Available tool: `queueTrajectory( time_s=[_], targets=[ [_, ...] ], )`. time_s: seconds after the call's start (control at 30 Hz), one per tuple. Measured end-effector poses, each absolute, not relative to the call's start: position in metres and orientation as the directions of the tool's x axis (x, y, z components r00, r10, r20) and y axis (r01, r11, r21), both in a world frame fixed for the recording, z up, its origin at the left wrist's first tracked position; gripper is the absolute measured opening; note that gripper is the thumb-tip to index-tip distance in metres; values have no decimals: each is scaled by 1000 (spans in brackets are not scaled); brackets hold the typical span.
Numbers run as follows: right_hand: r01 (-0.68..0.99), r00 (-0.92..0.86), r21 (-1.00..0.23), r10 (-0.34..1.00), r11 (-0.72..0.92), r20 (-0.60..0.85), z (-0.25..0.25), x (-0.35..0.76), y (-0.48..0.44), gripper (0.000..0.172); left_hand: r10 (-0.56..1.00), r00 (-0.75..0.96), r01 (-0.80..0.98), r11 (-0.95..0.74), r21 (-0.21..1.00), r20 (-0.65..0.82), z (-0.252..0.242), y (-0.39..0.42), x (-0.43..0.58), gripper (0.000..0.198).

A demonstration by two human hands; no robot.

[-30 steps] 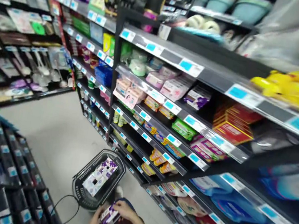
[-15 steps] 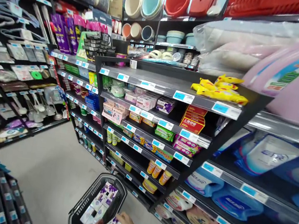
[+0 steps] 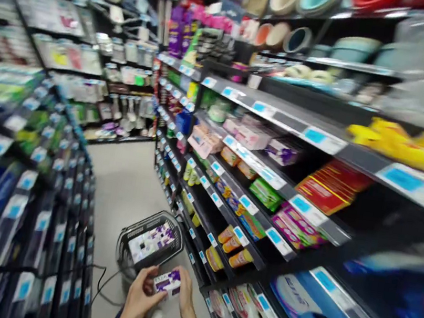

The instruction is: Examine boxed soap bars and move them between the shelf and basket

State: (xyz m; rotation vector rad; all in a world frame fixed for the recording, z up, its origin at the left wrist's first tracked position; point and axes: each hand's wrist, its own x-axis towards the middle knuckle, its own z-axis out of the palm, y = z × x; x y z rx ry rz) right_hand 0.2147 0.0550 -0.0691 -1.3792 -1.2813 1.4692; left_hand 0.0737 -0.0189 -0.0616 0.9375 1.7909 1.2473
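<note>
A white and purple soap box [image 3: 168, 283] is held between both hands at the bottom centre. My left hand [image 3: 142, 292] grips its left side, thumb along the near edge. My right hand [image 3: 185, 292] presses against its right end, with fingers close together. Just beyond the hands, a black basket [image 3: 126, 242] stands on the floor, with several white and purple boxes [image 3: 157, 241] packed inside. The basket's near end is partly hidden by my hands.
Stocked shelves [image 3: 273, 179] run along the right, close to my right arm. Another shelf unit [image 3: 54, 226] stands on the left. A thin black cable [image 3: 99, 285] hangs left of my hands. Pale floor [image 3: 121, 177] stretches between the shelves.
The view has swung to the right-hand shelves' left, showing more of the aisle and left unit. Both hands, with the box between them, now show more fully, nearer me than the basket.
</note>
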Motion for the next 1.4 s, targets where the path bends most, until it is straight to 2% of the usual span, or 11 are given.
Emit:
queueTrajectory(
  time_s=[0.1, 0.2, 0.3, 0.6, 0.73, 0.83, 1.03, 1.23, 1.4],
  targets=[
    [167, -184, -964, 954, -208, -238, -69, 232, 36, 49, 887, -432, 86, 220, 972, -163, -53, -43, 95, 62],
    [186, -175, -970, 966, -156, -189, -66, 250, 23, 45, 915, -346, -51, 204, 978, -209, -49, -54, 108, 80],
    [167, -111, -975, 980, -147, -167, -61, 265, 18, 44, 935, -268, -151, 199, 968, -234, -47, -54, 118, 87],
    [46, 124, -997, 990, 56, 61, -5, 254, 8, 41, 992, 13, -215, 125, 969, -125, -7, -39, 102, 88],
    [-52, 124, -989, 984, 137, 130, 37, 230, 5, 38, 999, 24, -276, 31, 961, -26, 24, -34, 79, 86],
    [-147, 104, -973, 981, 180, 166, 63, 215, 0, 37, 997, 73, -251, -10, 968, 29, 50, -35, 65, 78],
    [-183, 344, -917, 896, 355, 279, 98, 200, -14, 38, 986, 77, -262, -125, 957, 150, 93, -48, 68, 80],
    [-248, 384, -848, 851, 468, 357, 114, 198, -19, 31, 968, -49, -324, -248, 913, 245, 96, -60, 86, 78],
    [-195, 472, -879, 827, 436, 306, 106, 197, -26, 33, 978, -34, -342, -206, 917, 206, 85, -62, 90, 77]
  ],
)
